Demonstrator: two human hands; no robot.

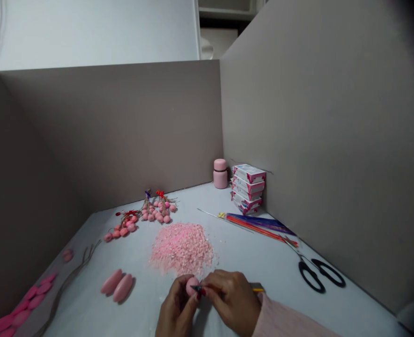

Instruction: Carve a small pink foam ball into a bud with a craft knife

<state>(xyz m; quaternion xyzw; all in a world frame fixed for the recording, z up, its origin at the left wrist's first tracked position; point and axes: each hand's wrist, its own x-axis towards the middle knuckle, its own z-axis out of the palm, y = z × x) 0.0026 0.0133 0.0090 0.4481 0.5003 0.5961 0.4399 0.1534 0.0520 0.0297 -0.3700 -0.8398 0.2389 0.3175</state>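
Low in the middle of the view, my left hand (pixel 176 309) pinches a small pink ball (pixel 192 285) between its fingers. My right hand (pixel 232 299) is closed round a thin tool (pixel 257 289) with a yellow end, and the tool's dark tip touches the ball. Just beyond both hands lies a heap of pale pink flakes (pixel 182 248) on the white table (pixel 249 262).
Two pink oval pieces (pixel 117 284) lie left of my hands, and more pink ovals (pixel 24 304) with thin stems (pixel 70 276) at the far left. Finished pink clusters (pixel 154 210) sit further back. Black scissors (pixel 319 273), coloured sticks (pixel 259 224), stacked boxes (pixel 248 188) and a pink jar (pixel 220 173) stand right. Grey partitions enclose the table.
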